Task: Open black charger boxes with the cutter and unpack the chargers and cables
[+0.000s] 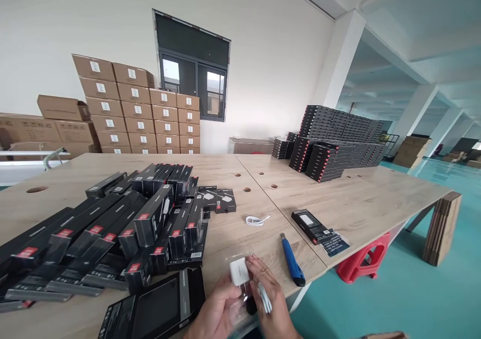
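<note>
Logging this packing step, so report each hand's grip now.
Left hand: closed, holding a white square plastic charger.
Right hand: closed, holding a coiled white cable.

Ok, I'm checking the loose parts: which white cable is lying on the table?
The small coiled one on the wooden table, right of the black boxes; the other white cable is in the right hand.

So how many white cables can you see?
2. One coiled white cable lies on the wooden table, and another coiled white cable is in the right hand. More may be hidden inside the black boxes.
</note>
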`<action>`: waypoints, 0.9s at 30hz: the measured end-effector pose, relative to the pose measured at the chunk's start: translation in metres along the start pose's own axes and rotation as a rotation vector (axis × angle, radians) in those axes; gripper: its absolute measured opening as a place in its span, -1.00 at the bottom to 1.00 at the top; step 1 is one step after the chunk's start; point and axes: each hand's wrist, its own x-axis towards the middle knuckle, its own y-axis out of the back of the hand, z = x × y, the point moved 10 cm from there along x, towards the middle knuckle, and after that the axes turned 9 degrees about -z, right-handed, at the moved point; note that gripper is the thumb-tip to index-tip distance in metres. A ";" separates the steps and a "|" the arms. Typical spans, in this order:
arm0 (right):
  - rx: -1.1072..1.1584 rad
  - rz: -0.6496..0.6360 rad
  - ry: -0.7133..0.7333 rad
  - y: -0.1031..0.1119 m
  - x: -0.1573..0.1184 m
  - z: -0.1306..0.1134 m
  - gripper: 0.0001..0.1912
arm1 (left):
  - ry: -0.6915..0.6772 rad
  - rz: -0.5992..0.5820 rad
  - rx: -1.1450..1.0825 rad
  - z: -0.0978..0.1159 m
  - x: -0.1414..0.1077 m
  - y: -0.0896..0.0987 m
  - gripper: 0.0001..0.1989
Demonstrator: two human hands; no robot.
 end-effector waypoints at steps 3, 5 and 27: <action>0.262 0.059 -0.156 0.002 0.002 0.018 -0.60 | 0.025 -0.042 -0.064 -0.006 0.001 -0.001 -0.43; 0.327 0.106 -0.281 0.015 0.014 0.034 -0.50 | -0.010 -0.027 -0.056 -0.004 0.002 -0.001 -0.41; -0.842 -0.344 -0.529 0.017 0.010 -0.013 -0.86 | -0.204 0.243 0.237 0.015 0.005 -0.016 -0.54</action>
